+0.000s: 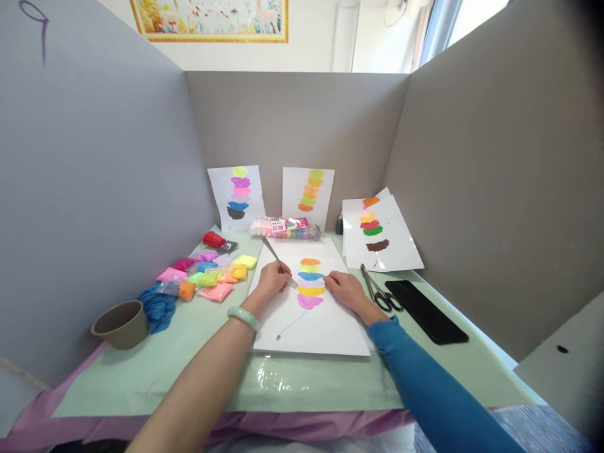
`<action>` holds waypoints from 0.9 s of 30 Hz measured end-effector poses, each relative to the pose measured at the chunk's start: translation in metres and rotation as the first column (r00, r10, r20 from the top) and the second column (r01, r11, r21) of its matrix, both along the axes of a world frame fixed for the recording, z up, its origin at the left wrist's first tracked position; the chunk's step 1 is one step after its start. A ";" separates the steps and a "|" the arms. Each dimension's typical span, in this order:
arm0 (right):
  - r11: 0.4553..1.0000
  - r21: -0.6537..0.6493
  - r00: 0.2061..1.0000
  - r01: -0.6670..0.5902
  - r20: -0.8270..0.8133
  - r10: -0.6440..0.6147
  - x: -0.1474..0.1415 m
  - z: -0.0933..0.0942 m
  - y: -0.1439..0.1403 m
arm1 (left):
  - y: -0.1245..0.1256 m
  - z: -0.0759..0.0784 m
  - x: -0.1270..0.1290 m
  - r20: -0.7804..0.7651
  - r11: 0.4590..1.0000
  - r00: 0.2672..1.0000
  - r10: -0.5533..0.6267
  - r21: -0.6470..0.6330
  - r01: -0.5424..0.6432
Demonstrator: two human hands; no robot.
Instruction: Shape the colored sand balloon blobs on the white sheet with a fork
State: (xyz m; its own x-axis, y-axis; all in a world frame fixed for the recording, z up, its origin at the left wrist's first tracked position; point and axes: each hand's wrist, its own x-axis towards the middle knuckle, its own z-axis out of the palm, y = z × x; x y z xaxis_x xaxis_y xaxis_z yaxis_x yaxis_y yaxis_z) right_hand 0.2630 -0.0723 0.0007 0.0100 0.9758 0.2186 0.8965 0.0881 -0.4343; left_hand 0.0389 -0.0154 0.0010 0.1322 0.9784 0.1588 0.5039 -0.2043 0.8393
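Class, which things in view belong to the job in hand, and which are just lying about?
Job in hand, it seems:
left hand holding a fork
right hand at the nearest colour-banded sheet
coloured packets, likely supplies

Apparently just lying about:
scissors
black flat object
brown pot

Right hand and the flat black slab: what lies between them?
In the head view, scissors lie between the right hand and the black slab.

Partition, grey, three panels: back panel (297, 126), left panel (94, 163) (purple looped mark (45, 22) near its top), right panel (500, 163). Wall (311, 53), white, with gold-framed picture (212, 22). Window (476, 19), blue-framed, bright, upper right. Table, pale green cover (113, 384) over purple cloth (311, 426), glare near front edge.
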 end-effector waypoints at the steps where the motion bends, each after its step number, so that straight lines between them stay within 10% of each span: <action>1: 1.000 0.000 1.000 -0.002 0.000 0.002 0.000 0.000 0.000 | 0.000 0.000 0.000 -0.001 1.000 1.000 0.000 0.000 0.000; 27: 1.000 0.000 1.000 0.003 0.001 -0.003 0.000 0.000 0.000 | -0.001 -0.003 0.001 0.111 0.998 0.992 -0.059 0.007 0.059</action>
